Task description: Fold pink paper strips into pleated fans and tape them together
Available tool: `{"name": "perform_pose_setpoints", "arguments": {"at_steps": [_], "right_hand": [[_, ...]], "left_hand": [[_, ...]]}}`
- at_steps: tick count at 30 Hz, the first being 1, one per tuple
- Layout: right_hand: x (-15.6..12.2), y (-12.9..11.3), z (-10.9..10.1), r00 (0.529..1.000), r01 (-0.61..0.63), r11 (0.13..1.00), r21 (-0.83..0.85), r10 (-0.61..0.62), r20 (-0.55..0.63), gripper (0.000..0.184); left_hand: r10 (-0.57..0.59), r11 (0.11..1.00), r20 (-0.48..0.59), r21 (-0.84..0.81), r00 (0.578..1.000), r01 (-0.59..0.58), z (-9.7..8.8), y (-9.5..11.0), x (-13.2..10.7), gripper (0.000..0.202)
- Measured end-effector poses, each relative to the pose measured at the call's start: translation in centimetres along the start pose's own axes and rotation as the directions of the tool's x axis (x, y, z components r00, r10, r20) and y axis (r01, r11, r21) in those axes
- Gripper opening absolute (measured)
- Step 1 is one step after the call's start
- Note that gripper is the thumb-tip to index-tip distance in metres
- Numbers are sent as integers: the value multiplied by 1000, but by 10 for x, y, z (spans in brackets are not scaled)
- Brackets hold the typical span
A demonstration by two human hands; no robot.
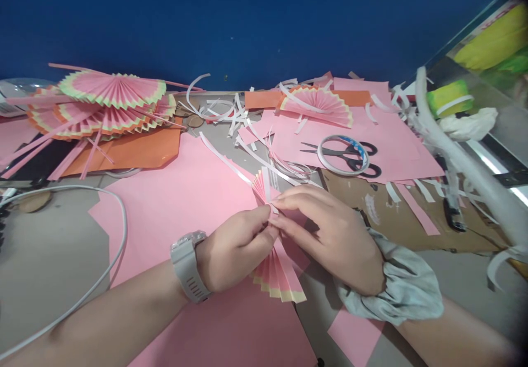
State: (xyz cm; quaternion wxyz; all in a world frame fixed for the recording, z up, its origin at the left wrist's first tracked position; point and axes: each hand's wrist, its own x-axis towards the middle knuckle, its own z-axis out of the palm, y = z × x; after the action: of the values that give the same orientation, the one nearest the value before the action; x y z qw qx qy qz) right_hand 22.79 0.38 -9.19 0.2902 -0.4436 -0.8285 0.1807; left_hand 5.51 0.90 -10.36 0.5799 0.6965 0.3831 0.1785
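Between my two hands is a pleated pink paper fan (280,273) with a pale yellow edge, spread out below my fingers and narrower above them. My left hand (237,246), with a grey watch at the wrist, pinches the fan at its gathered middle. The fingertips of my right hand (325,229) close on a white paper strip (267,182) at the same spot. My fingers hide the exact point where strip and fan meet. Pink paper sheets (173,191) lie beneath my hands.
Finished-looking pleated fans (115,92) are piled at the back left on orange paper (136,149). At the right, a tape roll (322,160) lies over black scissors (369,169). Another fan (325,105), white strips (235,116), cardboard (396,218) and a box cutter (452,213) are nearby. A white cable (124,229) curves at left.
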Motion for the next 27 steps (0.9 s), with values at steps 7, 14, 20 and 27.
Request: {"name": "perform_pose_setpoints", "arguments": {"at_steps": [7,14,20,27], "right_hand": [[0,1,-1,999,-49,997,67,48,24,12],[3,5,-11,976,-157,986,62,164,-146,12],[14,44,-21,713,-243,743,624,573,-405,17],[13,58,-20,804,-95,937,337,272,-529,22]], "left_hand": [[16,1000,45,-1,999,-16,-1,3,0,20],[-50,962,132,-260,990,83,-1,0,-3,21],[-26,801,73,-596,997,65,-4,-1,0,21],[-23,687,41,-725,999,45,-4,-7,0,23]]}}
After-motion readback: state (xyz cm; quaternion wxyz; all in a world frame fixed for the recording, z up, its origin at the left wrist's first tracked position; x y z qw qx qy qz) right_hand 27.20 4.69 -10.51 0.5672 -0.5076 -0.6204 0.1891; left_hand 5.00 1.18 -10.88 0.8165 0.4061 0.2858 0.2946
